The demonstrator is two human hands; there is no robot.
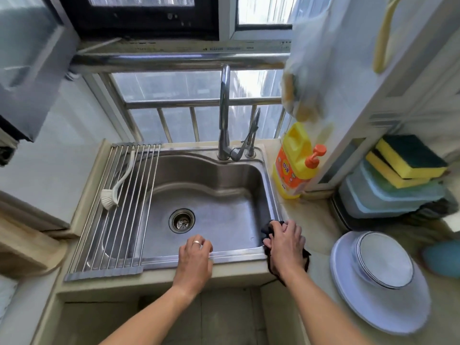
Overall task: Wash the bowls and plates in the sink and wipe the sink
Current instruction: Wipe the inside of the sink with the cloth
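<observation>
The sink [211,195], a single steel basin set into the desk [224,272], holds no dishes, only its round drain [181,220] near the middle of the floor. The right hand [286,247] sits at the sink's front right corner, its fingers curled over a dark cloth [275,229] that it presses onto the rim there; part of the cloth hangs out behind the wrist over the desk's front edge. The left hand [195,255] rests on the sink's front rim, left of the right hand and apart from it, fingers bent loosely over the edge and holding nothing; one ring [196,242] shows on it. The washed dishes lie on the desk to the right of the sink, near the front edge and beside the right forearm: one large white plate [388,307] with one bowl [384,260] turned upside down on top of it; whether more are stacked between them cannot be told. One roll-up steel rack [119,207] covers the sink's left side, and one white brush [117,185] lies on it. At the sink's back edge stand one tall faucet [224,110] and one smaller tap [252,135]. One yellow detergent bottle [293,165] with an orange pump stands at the sink's back right corner. Farther right, two yellow-and-green sponges [408,158] lie on a stack of pale blue-green containers [390,197], whose number is too blurred to count.
</observation>
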